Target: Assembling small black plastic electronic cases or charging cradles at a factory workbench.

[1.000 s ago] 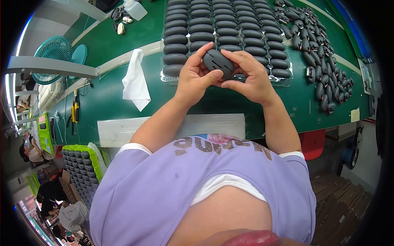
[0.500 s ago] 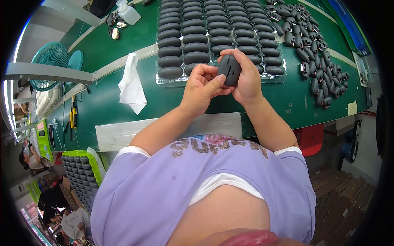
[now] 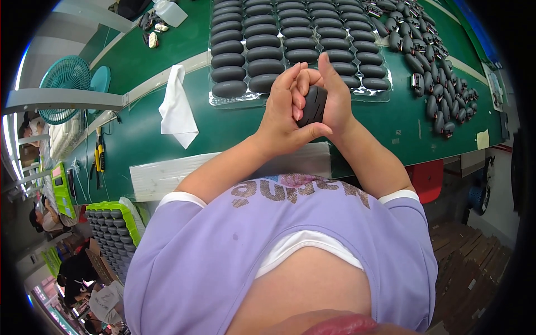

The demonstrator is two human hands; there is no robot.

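Between my hands sits a dark grey oval case (image 3: 313, 106), with thin slots on the face turned toward me. My left hand (image 3: 283, 118) curls its fingers over the left side of the case, its thumb stretched out below. The palm of my right hand (image 3: 337, 103) presses against the case from the right, one digit pointing up. My right fingers are partly hidden behind the case and the left hand. Just beyond my hands lies a clear plastic tray (image 3: 240, 101) with rows of similar dark grey cases (image 3: 229, 89).
A large pile of loose cases (image 3: 429, 84) covers the right side of the green table (image 3: 379, 134). A white cloth (image 3: 177, 109) lies to the left, near yellow-handled pliers (image 3: 99, 155). A flat wrapped strip (image 3: 167, 181) lies along the near edge. A teal fan (image 3: 66, 89) stands far left.
The case has turned and come slightly lower between my hands. My left hand has shifted from a thumb-and-finger hold to fingers wrapped over it. My right hand has opened out more along its side.
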